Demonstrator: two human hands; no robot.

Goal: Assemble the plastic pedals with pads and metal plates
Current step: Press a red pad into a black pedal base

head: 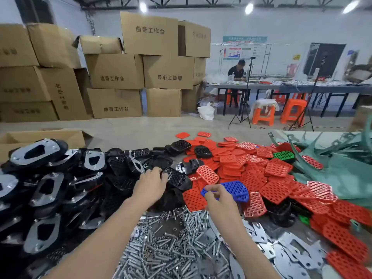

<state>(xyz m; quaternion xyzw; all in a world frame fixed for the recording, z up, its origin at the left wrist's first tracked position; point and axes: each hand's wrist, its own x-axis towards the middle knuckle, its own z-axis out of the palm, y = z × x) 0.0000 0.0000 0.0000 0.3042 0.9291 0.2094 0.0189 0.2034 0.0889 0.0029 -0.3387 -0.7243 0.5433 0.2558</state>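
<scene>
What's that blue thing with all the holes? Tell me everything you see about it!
It is a blue pad that looks like soft plastic or rubber. It is flat, roughly square with rounded corners, and full of rows of small holes. It lies tilted on the heap of red pads. The right hand pinches its near left edge.

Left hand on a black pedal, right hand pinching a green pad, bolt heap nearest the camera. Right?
One slip: the right hand pinches a blue pad, not a green one, as the head view shows. A green pad lies farther back among the red pads, untouched. The rest stands: the left hand grips a black pedal, and the bolt heap lies nearest the camera.
</scene>
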